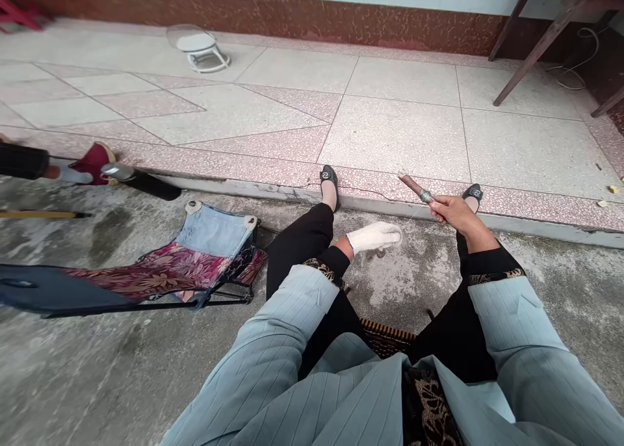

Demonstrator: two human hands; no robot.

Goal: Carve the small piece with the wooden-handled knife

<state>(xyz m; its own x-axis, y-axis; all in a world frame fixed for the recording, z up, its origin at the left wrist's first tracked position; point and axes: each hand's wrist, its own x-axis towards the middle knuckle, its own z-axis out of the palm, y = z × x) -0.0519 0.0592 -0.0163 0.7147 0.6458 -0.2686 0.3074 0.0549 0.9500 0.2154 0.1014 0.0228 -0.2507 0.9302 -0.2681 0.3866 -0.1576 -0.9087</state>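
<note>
Head view, wound stick [412, 186], unclear shoe emblem [326, 175]

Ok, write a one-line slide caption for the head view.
The bare right hand grips a wooden stick wound with a thin strand that runs toward the white-gloved left hand.

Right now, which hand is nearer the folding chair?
Left. The gloved left hand is across the left leg from the folding chair; the bare right hand is farther to the right, holding the stick.
</note>
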